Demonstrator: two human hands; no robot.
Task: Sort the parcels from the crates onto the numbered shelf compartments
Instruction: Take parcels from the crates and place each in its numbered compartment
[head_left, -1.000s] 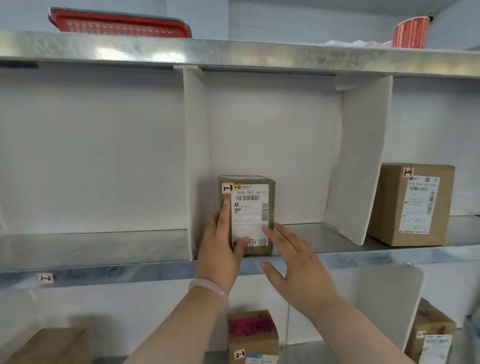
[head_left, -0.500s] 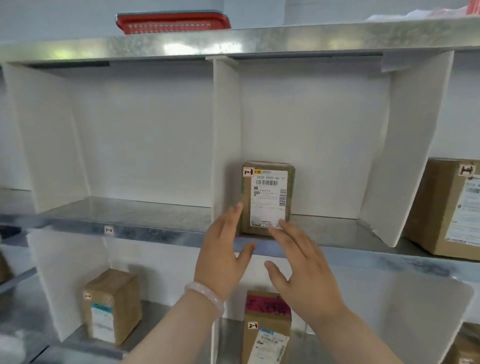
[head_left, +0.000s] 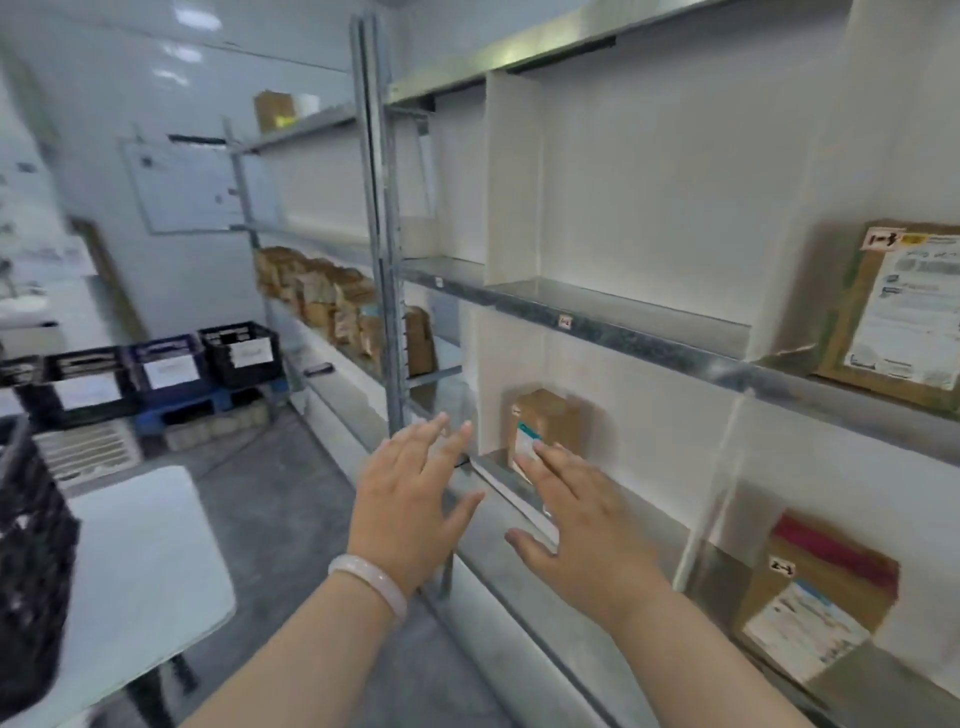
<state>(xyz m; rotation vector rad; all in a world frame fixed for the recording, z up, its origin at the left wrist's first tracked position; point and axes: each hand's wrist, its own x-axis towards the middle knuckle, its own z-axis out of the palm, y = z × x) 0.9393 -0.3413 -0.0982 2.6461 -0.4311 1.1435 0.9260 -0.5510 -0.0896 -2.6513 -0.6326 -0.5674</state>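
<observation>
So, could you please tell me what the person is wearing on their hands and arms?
The left hand has a smooth, pale, milky bangle round its wrist. The right hand wears nothing: no glove, ring or watch shows. No sleeves are in view.

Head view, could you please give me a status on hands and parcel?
Left hand open, empty. Right hand open, empty. Labelled parcel upright on upper shelf, untouched. Crates far left; white table nearer.

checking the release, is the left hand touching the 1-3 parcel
Apart: head view shows the left hand open, well below and left of the 1-3 parcel.
</observation>
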